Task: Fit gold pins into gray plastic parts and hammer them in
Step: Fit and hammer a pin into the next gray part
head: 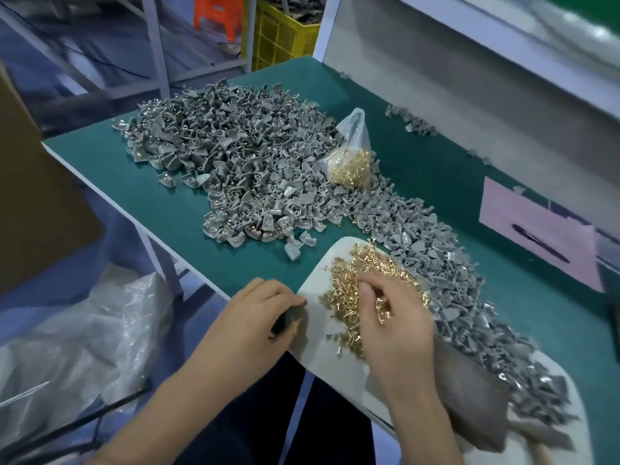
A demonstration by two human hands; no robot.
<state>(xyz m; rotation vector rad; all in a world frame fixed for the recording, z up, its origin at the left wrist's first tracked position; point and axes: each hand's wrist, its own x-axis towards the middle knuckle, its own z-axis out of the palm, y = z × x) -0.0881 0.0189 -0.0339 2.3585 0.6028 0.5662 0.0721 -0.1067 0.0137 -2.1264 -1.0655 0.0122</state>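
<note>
The green surface (161, 203) carries nearly everything. The largest thing on it is the big heap of gray plastic parts (241, 156), spread from the far left corner toward the middle. A second, longer band of gray parts (446, 273) runs along the right side down to the near edge, just beside the right hand. At the near edge lies a white board (322, 360), overhanging the surface toward the person, with a loose pile of gold pins (355, 280) scattered over it. Behind it, against the big heap, stands a clear plastic bag of pins (350, 162), its neck upright. A pink sheet (536, 236) lies by the right edge.

The right hand (392, 317) rests in the gold pins, its fingers curled down into the pile; a few pins show at the fingertips, so this grip pinches pins. The left hand (265, 313) sits at the board's left edge, fingers curled round a small dark object (281, 322); what that object is cannot be made out. The pin pile lies between the two hands, touching the right one.
</note>
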